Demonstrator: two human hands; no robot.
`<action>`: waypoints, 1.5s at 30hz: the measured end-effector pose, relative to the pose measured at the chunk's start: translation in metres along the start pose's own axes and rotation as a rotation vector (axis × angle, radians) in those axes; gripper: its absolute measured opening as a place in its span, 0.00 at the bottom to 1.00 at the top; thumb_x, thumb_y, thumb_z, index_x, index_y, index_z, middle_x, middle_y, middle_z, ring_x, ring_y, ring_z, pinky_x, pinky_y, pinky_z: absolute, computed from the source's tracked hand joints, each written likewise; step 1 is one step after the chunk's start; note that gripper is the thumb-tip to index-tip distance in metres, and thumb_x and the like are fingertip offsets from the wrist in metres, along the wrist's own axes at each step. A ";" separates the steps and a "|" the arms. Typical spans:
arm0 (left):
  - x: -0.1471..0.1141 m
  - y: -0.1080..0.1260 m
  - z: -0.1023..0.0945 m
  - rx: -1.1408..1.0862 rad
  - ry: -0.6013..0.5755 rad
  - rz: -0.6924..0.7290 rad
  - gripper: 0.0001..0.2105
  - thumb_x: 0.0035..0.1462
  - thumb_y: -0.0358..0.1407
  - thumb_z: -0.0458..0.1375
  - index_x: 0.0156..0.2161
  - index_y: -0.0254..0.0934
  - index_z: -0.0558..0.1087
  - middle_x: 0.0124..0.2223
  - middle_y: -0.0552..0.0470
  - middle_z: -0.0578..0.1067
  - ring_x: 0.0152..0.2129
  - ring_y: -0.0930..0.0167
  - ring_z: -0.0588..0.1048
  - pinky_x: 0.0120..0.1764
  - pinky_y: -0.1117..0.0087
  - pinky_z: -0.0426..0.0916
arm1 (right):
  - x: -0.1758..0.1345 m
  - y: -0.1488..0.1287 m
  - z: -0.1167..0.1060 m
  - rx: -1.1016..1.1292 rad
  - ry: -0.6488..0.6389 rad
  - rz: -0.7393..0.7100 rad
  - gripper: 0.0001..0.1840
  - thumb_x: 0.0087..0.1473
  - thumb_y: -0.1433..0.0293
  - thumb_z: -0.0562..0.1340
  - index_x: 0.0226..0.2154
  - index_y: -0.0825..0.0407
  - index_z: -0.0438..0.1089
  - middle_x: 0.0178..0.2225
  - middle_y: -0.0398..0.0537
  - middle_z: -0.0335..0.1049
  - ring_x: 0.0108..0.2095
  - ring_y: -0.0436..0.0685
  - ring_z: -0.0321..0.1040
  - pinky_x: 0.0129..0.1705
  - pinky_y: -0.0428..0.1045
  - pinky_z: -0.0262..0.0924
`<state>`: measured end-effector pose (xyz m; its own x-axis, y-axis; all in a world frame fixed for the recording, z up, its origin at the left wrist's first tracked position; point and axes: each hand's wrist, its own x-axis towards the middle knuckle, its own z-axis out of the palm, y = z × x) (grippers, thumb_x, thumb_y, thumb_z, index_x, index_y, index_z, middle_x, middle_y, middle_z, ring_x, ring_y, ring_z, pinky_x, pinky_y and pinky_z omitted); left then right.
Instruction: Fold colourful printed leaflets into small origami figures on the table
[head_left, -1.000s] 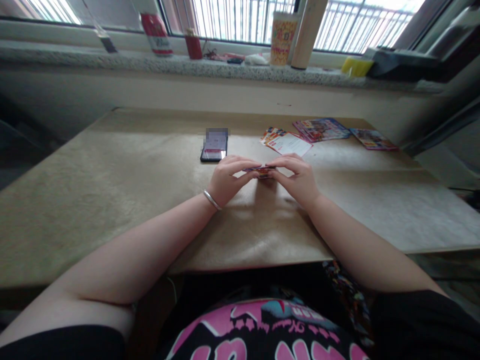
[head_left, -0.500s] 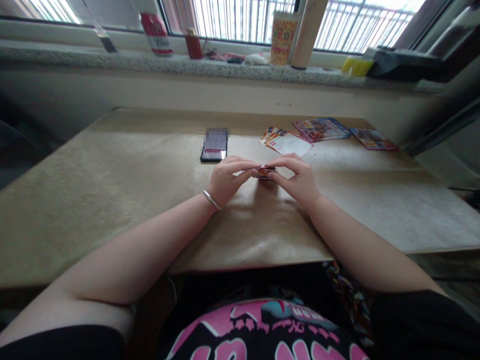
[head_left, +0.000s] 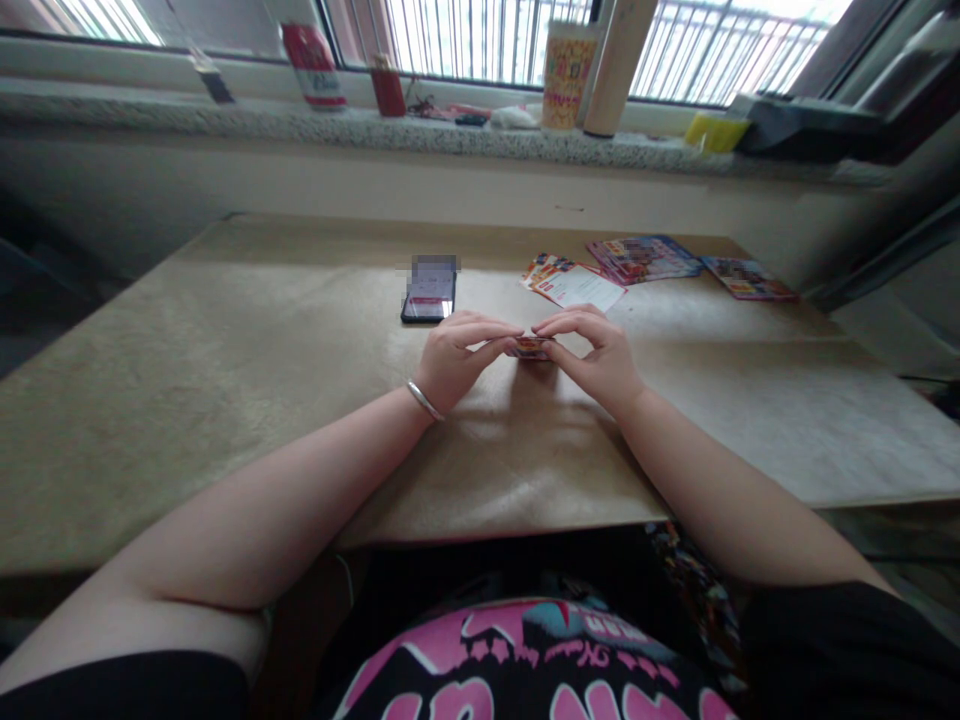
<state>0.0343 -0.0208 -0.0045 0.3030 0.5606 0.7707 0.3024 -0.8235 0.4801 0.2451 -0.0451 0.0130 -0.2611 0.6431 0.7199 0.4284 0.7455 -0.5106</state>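
Observation:
Between my two hands, just above the table, is a small card-like piece with red and dark print, seen nearly edge-on. My left hand pinches its left end between thumb and fingers; a silver bangle circles that wrist. At the right end, the thumb and fingertips of my right hand close on it. My fingers cover both ends, so its full shape is hidden. A phone with a lit screen lies just beyond my left hand. Past my right hand are several fanned cards, a white one on top.
Colourful printed cards or packets lie at the back right, with another bright stack beside them. On the stone windowsill stand a red can, a red bottle, a patterned cup and a wooden cylinder.
My right thumb and fingers have shifted slightly along the card-like piece. My left hand has barely moved, and everything else stays where it was.

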 end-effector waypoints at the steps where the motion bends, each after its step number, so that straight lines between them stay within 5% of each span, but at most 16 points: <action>1: 0.000 0.000 0.000 0.000 0.002 0.000 0.12 0.61 0.45 0.59 0.38 0.41 0.81 0.36 0.51 0.82 0.33 0.70 0.79 0.41 0.66 0.72 | 0.000 0.000 0.000 -0.001 0.002 0.005 0.02 0.54 0.69 0.64 0.33 0.46 0.74 0.37 0.45 0.79 0.41 0.58 0.73 0.49 0.58 0.65; 16: 0.002 0.002 -0.002 -0.051 -0.039 0.013 0.09 0.61 0.41 0.60 0.39 0.40 0.80 0.38 0.50 0.82 0.35 0.70 0.79 0.43 0.67 0.72 | 0.001 0.003 0.001 -0.048 0.033 -0.038 0.05 0.54 0.69 0.65 0.27 0.46 0.71 0.33 0.43 0.78 0.37 0.57 0.72 0.46 0.58 0.64; 26: 0.000 -0.004 -0.002 -0.043 -0.026 -0.050 0.08 0.61 0.39 0.60 0.39 0.41 0.80 0.38 0.50 0.82 0.36 0.69 0.79 0.42 0.65 0.72 | 0.000 0.004 0.001 -0.090 0.016 0.002 0.03 0.52 0.70 0.65 0.32 0.46 0.73 0.33 0.44 0.77 0.38 0.57 0.71 0.45 0.56 0.64; 35: 0.004 0.005 -0.006 0.311 -0.109 0.194 0.04 0.59 0.40 0.61 0.37 0.46 0.78 0.36 0.56 0.81 0.35 0.70 0.76 0.51 0.60 0.61 | 0.001 0.001 0.004 -0.156 -0.042 -0.101 0.04 0.53 0.68 0.66 0.27 0.45 0.72 0.32 0.44 0.76 0.36 0.56 0.70 0.45 0.56 0.63; 45: 0.005 0.005 -0.004 0.378 -0.111 0.193 0.08 0.60 0.41 0.59 0.30 0.44 0.76 0.32 0.56 0.79 0.31 0.70 0.73 0.44 0.62 0.62 | -0.001 -0.002 0.005 -0.217 -0.076 -0.106 0.04 0.51 0.72 0.63 0.30 0.46 0.72 0.33 0.45 0.74 0.37 0.57 0.68 0.44 0.56 0.64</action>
<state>0.0332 -0.0221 0.0034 0.4756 0.4231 0.7713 0.5341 -0.8355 0.1290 0.2404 -0.0461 0.0107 -0.3747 0.5810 0.7225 0.5685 0.7596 -0.3160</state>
